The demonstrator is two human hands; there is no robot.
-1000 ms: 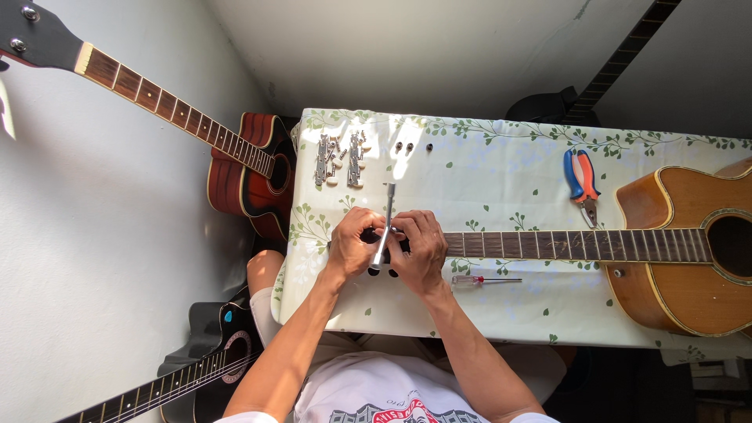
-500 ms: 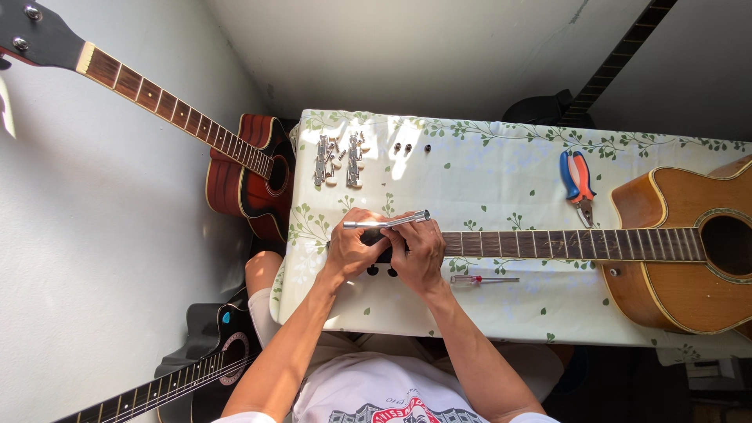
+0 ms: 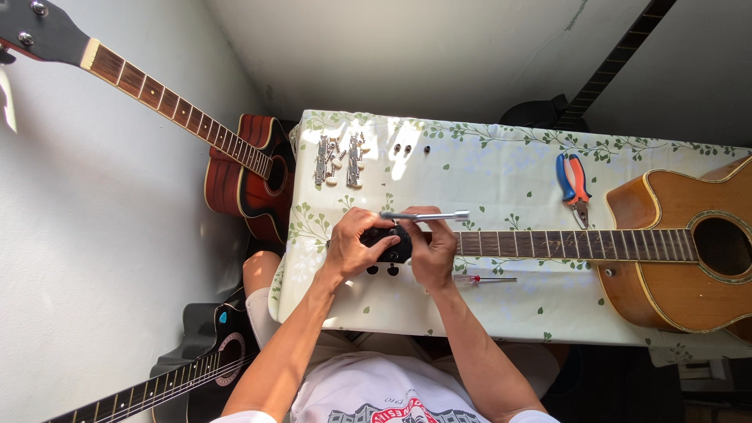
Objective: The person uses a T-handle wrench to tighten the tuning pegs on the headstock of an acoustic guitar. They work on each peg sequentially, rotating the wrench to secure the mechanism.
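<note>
Guitar [image 3: 674, 251] flat across the table [image 3: 501, 172], body well right of the grip, neck [image 3: 564, 244] running left into it. Black headstock [image 3: 389, 244] wrapped between both hands at the table's left part. Left hand [image 3: 356, 247] closed on the headstock from the left, fingers curled over its face. Right hand [image 3: 433, 249] just beside, fingers pinched round a slim metal tool [image 3: 427, 215]; tool lying level just above the grip, its long end pointing right over the neck, its left end at the headstock's far edge. Two black pegs [image 3: 382, 270] poking out below the grip, toward the person.

Beyond the grip, near the table's far edge: two strips of tuners [image 3: 338, 160], then a few small dark bits [image 3: 407, 148]. Well to the right, pliers [image 3: 574, 178] with red and blue handles. Just right and below the grip, a thin screwdriver [image 3: 482, 279] beside the neck.

Off the table, left of the grip: a red guitar [image 3: 247, 176] against the wall, a black guitar [image 3: 196, 360] lower down.

Risks, as a judgement: tool slipping off its seat under a turn and scratching the headstock face, since held only at the fingertips; headstock twisting if the left hand loosens; small loose parts knocked off the far edge by a sweeping forearm; screwdriver rolling off the near edge.
</note>
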